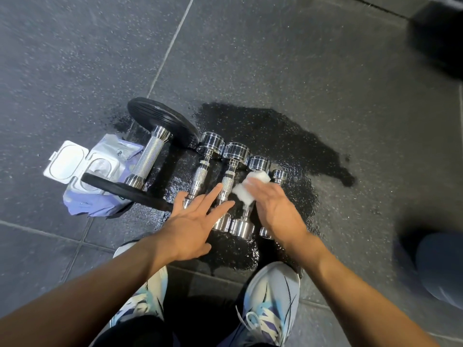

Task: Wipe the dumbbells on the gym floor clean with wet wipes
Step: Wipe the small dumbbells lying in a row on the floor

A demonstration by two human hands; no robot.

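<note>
Several chrome dumbbells lie side by side on the dark rubber floor, on a wet patch (275, 136). A large dumbbell with black plates (150, 156) lies at the left. My right hand (275, 209) presses a folded white wet wipe (248, 189) onto the handle of the third chrome dumbbell (258, 162). My left hand (195, 221) rests flat with fingers spread on the near ends of the first chrome dumbbell (204, 169) and the second chrome dumbbell (231, 171). The smallest dumbbell (279, 176) is partly hidden under my right hand.
A purple wet-wipe pack (97, 181) with its white lid flipped open lies at the left, partly under the big dumbbell's near plate. My two light sneakers (270, 301) stand just below the dumbbells. A blurred dark shape (436, 266) is at the right edge.
</note>
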